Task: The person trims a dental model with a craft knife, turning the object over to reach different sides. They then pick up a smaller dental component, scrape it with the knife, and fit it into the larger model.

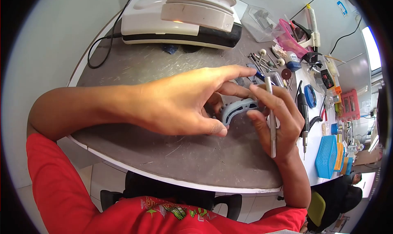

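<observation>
A grey curved piece [238, 107], shaped like a dental arch with small knobs along one edge, is between my two hands above the brown mat. My left hand [184, 98] reaches across from the left, its index finger stretched out and its thumb apart near the lower end of the piece; its other fingers curl behind it. On the right, my right hand [280, 115] has a slim metal tool [270, 123] held upright across its fingers. The fingertips of my right hand are at the right end of the grey piece.
A white machine [159, 25] stands at the back under a ribbed white hose nozzle [200, 12]. Small burs, a blue-lidded jar [293, 62], a pink basket [290, 39], a black handpiece [303, 111] and a blue basket [326, 156] lie right. A person [348, 197] is at far right.
</observation>
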A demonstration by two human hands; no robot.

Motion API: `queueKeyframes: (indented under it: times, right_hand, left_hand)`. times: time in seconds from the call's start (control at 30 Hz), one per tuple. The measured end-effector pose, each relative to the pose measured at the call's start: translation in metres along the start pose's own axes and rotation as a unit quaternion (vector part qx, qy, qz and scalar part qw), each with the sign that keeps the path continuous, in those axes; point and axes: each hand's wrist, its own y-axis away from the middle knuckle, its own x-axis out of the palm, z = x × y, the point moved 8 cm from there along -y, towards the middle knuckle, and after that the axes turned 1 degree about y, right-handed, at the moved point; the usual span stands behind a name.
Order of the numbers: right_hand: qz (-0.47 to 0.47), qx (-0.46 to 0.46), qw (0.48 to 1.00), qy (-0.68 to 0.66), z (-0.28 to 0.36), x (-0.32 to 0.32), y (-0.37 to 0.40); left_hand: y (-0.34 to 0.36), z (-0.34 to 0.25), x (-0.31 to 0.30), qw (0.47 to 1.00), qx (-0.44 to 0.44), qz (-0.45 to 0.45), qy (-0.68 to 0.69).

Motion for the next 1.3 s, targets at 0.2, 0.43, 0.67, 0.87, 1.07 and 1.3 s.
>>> queueKeyframes:
  times: [0.2,0.43,0.67,0.87,1.07,1.3]
  right_hand:
    - [-0.036,-0.027,0.999,-0.004,-0.001,0.000,0.004]
    - [-0.047,-0.075,0.995,-0.054,-0.001,-0.009,0.003]
    - [-0.124,-0.088,0.988,-0.019,-0.009,-0.022,0.009]
    - [-0.141,-0.057,0.982,-0.115,-0.012,-0.021,0.014]
    - [-0.143,-0.011,0.986,-0.082,-0.014,-0.013,0.016]
    - [-0.098,0.062,0.983,-0.141,-0.013,-0.009,0.014]
  left_hand:
    - [0.006,-0.017,0.001,0.973,0.073,-0.077,-0.207]
    - [0.009,-0.042,-0.009,0.899,0.227,-0.141,-0.346]
    - [0.009,-0.033,-0.008,0.874,0.163,-0.113,-0.444]
    - [0.010,-0.028,-0.013,0.877,0.140,-0.136,-0.439]
    - [0.000,0.004,-0.011,0.994,-0.027,-0.078,0.066]
    - [-0.004,0.017,0.011,0.935,-0.032,0.015,0.354]
